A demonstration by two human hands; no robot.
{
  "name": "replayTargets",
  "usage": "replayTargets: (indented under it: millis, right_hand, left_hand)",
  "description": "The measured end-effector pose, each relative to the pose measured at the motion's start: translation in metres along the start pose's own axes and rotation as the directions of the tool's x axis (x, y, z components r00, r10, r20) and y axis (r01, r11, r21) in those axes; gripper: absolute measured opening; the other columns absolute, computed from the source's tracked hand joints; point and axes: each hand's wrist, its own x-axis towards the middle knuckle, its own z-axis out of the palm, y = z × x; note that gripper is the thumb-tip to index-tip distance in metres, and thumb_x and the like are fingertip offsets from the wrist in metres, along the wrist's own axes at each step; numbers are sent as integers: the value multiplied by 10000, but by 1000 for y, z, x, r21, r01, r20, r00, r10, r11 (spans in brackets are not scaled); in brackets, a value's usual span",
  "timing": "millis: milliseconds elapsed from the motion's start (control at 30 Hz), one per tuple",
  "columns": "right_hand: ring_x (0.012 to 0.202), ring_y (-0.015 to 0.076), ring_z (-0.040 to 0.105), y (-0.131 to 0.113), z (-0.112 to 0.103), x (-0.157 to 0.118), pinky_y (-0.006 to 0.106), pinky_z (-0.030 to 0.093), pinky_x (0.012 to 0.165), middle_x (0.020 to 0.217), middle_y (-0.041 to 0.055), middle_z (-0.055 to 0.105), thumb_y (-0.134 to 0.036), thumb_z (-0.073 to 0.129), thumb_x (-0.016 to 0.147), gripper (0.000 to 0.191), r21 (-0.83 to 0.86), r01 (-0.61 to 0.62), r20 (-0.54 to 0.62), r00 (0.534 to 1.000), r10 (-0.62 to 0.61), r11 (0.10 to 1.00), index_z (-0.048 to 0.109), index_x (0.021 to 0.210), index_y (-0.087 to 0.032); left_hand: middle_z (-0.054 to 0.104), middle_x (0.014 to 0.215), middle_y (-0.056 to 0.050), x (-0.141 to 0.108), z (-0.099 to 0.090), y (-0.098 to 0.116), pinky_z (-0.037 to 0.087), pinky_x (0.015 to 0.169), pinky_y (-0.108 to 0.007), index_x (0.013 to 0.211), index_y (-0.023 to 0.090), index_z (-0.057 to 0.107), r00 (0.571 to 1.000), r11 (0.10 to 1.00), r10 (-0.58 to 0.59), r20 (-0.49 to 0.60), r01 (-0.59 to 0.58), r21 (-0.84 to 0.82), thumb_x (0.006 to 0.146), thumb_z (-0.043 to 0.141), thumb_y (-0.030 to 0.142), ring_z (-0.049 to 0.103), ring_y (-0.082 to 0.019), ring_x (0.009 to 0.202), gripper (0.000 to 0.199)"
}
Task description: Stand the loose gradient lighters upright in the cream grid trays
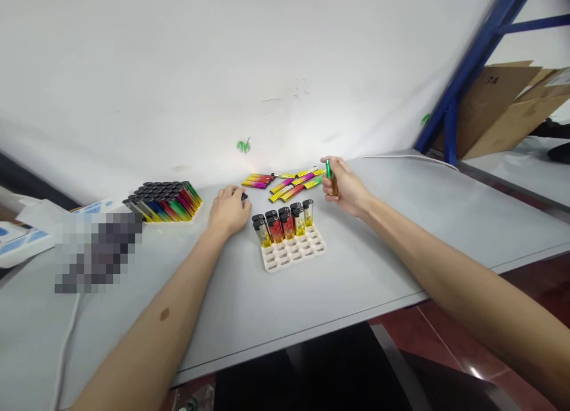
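My right hand (346, 188) is closed around a shiny green-and-gold lighter sleeve (328, 168), held upright above the table near the wall. My left hand (229, 210) rests low over the table with its fingers curled. A lighter's black top (244, 196) shows between its thumb and fingers; the rest is hidden. Between my forearms stands a white holed rack (294, 255), its back rows filled with several black-topped lighters (287, 223), clear and red. Behind it lies a loose pile of metallic yellow, pink and green sleeves (291, 185).
At left a second rack (191, 218) is packed with colourful sleeved lighters (167, 202). A blurred dark object (102, 247) with a white cable (69, 334) lies nearer me, beside white-and-blue packaging (31, 239). A blue metal frame (472, 60) and cardboard boxes (512, 108) stand at right.
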Motion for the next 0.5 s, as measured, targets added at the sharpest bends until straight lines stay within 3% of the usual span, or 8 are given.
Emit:
replayTargets:
  millis: [133,267,500]
  right_hand:
    - [409,88,303,6,1,-2,208,147,374,535,-58,376,-802,402,899,596,-30,-115,47,992,116,993,515,822,-222]
    - [414,78,311,11,0,-3,205,156,374,550,-24,446,-740,384,939,598,-43,-149,41,988,150,988,490,705,-200]
    - [443,109,353,16,2,-6,234,422,446,522,-56,356,-695,443,929,537,-120,-127,54,990,134,985,577,750,-207]
  left_hand:
    - [603,1279,-182,-14,-8,6,426,1064,-494,1227,153,718,999,997,44,-30,-42,69,954,390,334,506,-360,1227,464]
    - [644,1190,-173,-26,-13,12,397,1035,-510,1134,186,743,997,992,45,-67,-36,120,969,421,431,504,-367,1194,437]
    - [696,1043,-130,-32,-15,14,384,969,-481,1001,235,695,999,994,23,-40,-18,110,999,385,446,585,-323,1110,374]
